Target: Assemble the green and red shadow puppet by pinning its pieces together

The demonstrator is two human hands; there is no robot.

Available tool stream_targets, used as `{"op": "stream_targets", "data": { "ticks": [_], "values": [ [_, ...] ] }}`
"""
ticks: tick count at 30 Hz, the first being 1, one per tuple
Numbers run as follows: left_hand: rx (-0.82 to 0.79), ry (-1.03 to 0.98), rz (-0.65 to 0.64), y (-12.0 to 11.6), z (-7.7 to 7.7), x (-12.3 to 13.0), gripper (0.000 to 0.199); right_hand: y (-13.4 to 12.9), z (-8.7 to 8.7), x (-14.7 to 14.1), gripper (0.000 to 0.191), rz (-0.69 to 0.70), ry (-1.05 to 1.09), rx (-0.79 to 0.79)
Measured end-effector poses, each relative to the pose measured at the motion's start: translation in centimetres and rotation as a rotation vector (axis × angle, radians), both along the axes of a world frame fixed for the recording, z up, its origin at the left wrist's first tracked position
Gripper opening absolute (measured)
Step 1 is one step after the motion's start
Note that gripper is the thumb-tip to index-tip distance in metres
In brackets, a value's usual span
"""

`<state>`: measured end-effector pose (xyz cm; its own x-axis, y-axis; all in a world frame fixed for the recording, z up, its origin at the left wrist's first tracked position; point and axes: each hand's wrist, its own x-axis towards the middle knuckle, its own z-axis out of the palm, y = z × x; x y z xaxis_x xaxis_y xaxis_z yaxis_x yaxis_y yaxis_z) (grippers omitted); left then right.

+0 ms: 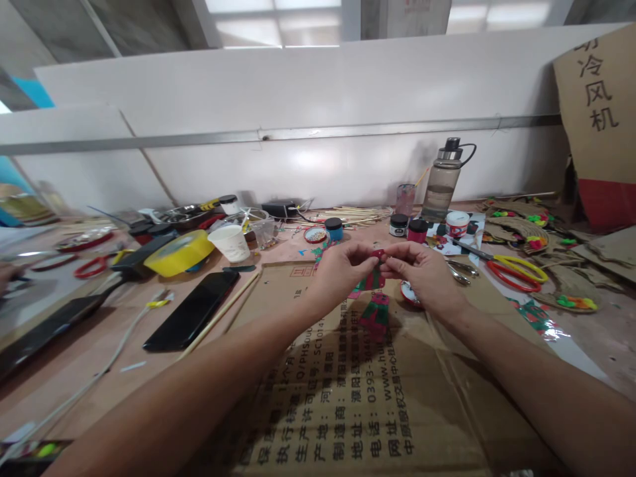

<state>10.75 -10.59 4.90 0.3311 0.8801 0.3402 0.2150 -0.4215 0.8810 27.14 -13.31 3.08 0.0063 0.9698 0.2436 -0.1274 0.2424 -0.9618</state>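
My left hand [348,268] pinches a small flat piece painted red and green [373,277] between thumb and fingers. Close beside it, my right hand [422,268] is closed in a pinch at the piece's upper right edge; what its fingertips hold is too small to make out. Below the hands, a second red and green painted piece [375,318] shows above the cardboard sheet [318,397]; whether it hangs or lies there I cannot tell. A round red-rimmed container [410,291] is partly hidden behind my right hand, near metal pliers [463,270].
Left of the cardboard are a black phone [193,311], a wooden stick [221,315], yellow tape [179,253] and a paper cup [229,242]. Paint jars [334,229] and a water bottle [441,185] stand behind. Scissors [517,270] lie right. Another person's hand [7,275] shows far left.
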Motion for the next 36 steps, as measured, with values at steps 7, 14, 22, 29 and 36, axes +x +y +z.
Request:
{"op": "stream_targets", "data": {
  "ticks": [7,14,22,29,36],
  "values": [
    [0.032,-0.023,0.010,0.0,-1.0,-0.6,0.016,-0.2,0.2,0.1,0.015,-0.015,-0.086,0.004],
    [0.022,0.035,-0.022,-0.7,-1.4,-0.5,0.015,-0.7,0.6,0.0,0.013,-0.136,-0.275,0.025],
    [-0.055,-0.041,-0.069,-1.7,-1.6,0.2,0.018,-0.7,0.2,0.1,0.010,-0.208,-0.426,0.090],
    [0.065,0.041,-0.024,-2.0,-1.5,0.0,0.015,-1.0,0.6,-0.1,0.013,-0.190,-0.443,0.069],
    [0.296,0.179,-0.019,-1.9,-1.4,-0.7,0.011,-1.1,0.8,-0.2,0.017,-0.115,-0.365,0.024]
  ]
}}
